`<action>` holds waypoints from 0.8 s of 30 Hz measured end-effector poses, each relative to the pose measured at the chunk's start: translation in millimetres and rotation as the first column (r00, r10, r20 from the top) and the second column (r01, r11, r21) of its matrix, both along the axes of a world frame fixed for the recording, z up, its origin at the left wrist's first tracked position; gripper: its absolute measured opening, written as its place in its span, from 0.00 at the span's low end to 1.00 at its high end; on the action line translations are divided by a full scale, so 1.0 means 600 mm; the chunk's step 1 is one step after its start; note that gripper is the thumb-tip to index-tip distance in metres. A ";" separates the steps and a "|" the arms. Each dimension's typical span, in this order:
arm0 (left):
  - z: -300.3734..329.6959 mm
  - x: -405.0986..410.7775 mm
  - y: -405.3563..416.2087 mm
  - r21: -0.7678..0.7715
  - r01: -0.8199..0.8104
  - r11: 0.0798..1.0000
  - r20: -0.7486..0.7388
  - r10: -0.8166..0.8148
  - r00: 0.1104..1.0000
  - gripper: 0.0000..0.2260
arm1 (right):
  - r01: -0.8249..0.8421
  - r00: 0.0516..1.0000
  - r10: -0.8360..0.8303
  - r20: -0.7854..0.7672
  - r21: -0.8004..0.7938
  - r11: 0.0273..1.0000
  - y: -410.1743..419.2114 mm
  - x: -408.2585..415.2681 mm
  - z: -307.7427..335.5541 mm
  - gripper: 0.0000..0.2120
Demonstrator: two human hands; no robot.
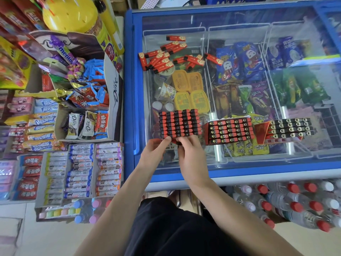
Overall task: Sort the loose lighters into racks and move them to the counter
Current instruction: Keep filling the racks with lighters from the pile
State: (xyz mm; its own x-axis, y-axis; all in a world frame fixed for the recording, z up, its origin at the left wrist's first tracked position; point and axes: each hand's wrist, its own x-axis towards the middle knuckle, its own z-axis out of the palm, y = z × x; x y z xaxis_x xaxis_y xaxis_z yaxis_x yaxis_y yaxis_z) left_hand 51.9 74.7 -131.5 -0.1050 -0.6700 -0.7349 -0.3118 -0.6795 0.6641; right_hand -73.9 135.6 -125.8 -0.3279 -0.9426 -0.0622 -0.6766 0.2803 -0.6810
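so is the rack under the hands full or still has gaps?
Looks full: the rack shows unbroken rows of lighters. Its near edge is hidden by the left hand and right hand.

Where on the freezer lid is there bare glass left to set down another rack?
Free glass: the far strip of the freezer lid behind the loose lighters, and the near right corner, in front of the right rack. Crowded: the near-left, where both hands, left hand and right hand, grip the left rack, with the middle rack close beside.
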 end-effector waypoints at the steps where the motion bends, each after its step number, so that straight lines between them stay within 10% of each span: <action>1: 0.003 -0.001 0.000 -0.010 0.024 1.000 0.006 -0.024 1.000 0.28 | 0.004 1.000 -0.004 -0.007 0.002 1.000 -0.001 0.002 -0.002 0.14; 24: 0.054 -0.010 -0.075 -0.280 0.264 0.923 0.318 -0.170 0.933 0.23 | 0.035 0.991 -0.055 -0.123 -0.161 0.986 -0.079 -0.060 0.043 0.03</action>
State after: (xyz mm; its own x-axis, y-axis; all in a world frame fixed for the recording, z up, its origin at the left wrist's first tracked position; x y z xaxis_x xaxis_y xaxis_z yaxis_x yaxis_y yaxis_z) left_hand 46.1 29.9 -99.3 -0.0941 -0.8542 -0.5113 -0.6336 -0.3448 0.6926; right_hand -109.9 88.1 -100.2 -0.3660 -0.9213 0.1314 -0.7491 0.2079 -0.6290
